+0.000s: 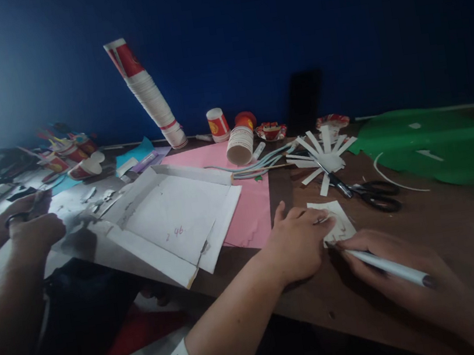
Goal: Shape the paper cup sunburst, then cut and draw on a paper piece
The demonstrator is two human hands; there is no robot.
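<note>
My left hand (297, 242) lies on the brown table with its fingers stretched out, their tips resting on a small piece of white paper (339, 213). Thin dark lines are drawn on that paper. Between the fingers of my right hand (409, 271) is a white marker (386, 267), its dark tip touching or just above the paper's lower edge. Just beyond the paper lie black-handled scissors (378, 196) and a silver-and-black pen (337, 182), the pen over a white paper cutout (326, 156) with strips spreading outward.
A shallow white cardboard tray (223, 206) overlaps pink paper (264, 215) left of my hands. Behind stand a tall leaning cup stack (148, 96) and loose paper cups (218, 124). Green sheet (435, 144) lies at right. Another person's hands (34, 223) hold scissors at far left.
</note>
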